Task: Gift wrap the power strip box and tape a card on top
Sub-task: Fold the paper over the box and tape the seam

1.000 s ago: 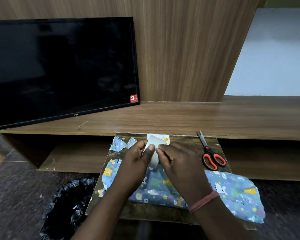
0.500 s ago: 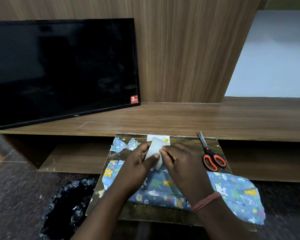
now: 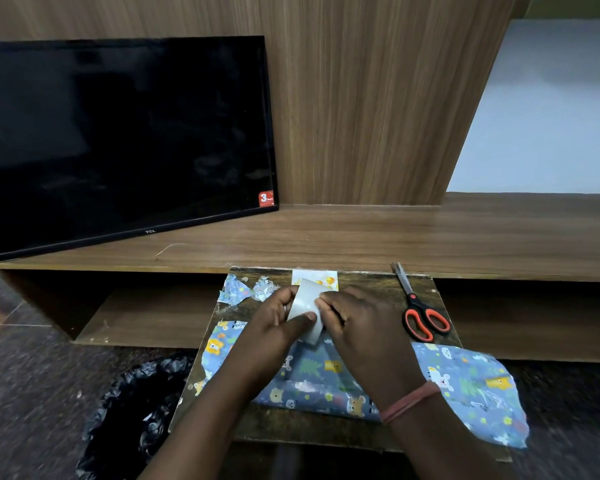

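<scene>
Lower now than a second ago, the tape roll (image 3: 305,308) sits between my hands over the wrapped box (image 3: 312,382) on the worktop (image 3: 440,327). Left hand (image 3: 274,327) grips it, thumb across its face; right hand (image 3: 357,323) pinches its edge. Card (image 3: 321,278) behind; scissors (image 3: 420,306) right.

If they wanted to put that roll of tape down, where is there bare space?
The long wooden shelf right of the TV is bare. On the small table, only a strip between the card and scissors is free; wrapping paper, scraps and both hands crowd the rest.
</scene>
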Motion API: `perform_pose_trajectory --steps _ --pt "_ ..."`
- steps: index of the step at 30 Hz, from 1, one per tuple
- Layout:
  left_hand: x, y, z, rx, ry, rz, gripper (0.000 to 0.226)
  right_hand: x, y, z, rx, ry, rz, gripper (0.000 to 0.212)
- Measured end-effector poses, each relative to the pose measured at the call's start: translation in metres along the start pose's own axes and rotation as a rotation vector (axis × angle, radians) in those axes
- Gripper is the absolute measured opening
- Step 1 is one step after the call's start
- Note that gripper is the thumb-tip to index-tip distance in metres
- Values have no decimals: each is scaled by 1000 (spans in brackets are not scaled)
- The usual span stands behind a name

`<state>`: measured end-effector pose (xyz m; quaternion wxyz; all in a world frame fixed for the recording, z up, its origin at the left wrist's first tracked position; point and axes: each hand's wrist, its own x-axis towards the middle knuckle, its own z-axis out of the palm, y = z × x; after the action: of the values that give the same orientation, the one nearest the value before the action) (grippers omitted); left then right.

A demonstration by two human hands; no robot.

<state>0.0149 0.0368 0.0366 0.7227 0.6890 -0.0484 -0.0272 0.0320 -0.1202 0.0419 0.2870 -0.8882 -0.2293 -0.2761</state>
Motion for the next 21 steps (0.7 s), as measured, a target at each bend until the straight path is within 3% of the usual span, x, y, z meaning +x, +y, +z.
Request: perform_pose_trajectory --steps 4,13,21 --pt "2 -1 -1 90 107 38 27 0 -9 6 -15 4 -12 21" --pt "2 -6 -2 196 -2 79 20 3 6 2 32 27 85 27" --pt "2 -6 -8 200 -20 89 23 5 5 -1 50 29 72 16"
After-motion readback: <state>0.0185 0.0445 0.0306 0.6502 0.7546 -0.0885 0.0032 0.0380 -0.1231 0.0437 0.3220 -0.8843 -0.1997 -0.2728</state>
